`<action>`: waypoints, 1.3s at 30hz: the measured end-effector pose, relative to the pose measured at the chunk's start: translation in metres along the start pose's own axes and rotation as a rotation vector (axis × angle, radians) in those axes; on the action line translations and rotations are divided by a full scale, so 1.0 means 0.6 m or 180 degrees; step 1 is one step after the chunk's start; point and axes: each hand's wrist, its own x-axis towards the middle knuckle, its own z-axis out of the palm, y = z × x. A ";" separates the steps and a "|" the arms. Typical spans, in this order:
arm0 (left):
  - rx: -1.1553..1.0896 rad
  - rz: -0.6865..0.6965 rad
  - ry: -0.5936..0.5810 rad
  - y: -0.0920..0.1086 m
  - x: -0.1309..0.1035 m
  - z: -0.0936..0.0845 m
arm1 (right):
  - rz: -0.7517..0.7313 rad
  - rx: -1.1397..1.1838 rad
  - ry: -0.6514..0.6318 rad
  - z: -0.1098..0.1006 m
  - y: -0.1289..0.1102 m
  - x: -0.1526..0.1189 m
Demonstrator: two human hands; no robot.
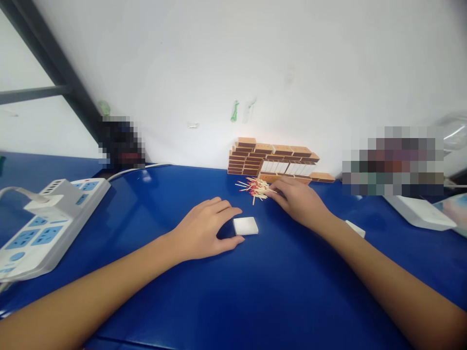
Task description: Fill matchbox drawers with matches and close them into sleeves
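A loose pile of red-tipped matches [258, 187] lies on the blue table. My right hand [297, 198] is at the pile's right side, its thumb and fingers closed round match ends. To the left, my left hand [209, 227] rests on the table with thumb and forefinger spread, beside the left edge of a small white box [245, 226]. Behind the pile, brown matchboxes [245, 163] are stacked against the wall, with several white pieces upright in the stack's lower part. Another white box [355, 228] is partly hidden by my right forearm.
On the left stands a white power strip [47, 231] with a plugged-in adapter [54, 201] and cables. A white device [421, 212] lies at the right. The white wall [182, 73] rises behind the blue table [233, 301].
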 end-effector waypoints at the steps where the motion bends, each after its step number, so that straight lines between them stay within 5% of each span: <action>1: 0.0012 0.0005 0.0002 -0.001 0.000 0.000 | -0.0016 -0.0068 -0.0018 -0.002 -0.003 0.000; 9: 0.0059 -0.0013 -0.0081 -0.002 0.002 -0.002 | 0.0006 -0.0140 -0.0016 -0.029 0.001 -0.021; 16: -0.0141 -0.0086 -0.0103 0.000 0.005 -0.002 | -0.0268 0.0735 -0.0030 -0.065 -0.033 -0.042; 25: -0.0239 -0.0010 -0.0056 0.005 0.004 0.000 | -0.0837 0.0355 -0.0463 -0.054 -0.124 -0.057; 39: -0.0276 0.0014 -0.0076 0.005 0.005 0.000 | -0.0786 0.0726 -0.0399 -0.053 -0.119 -0.061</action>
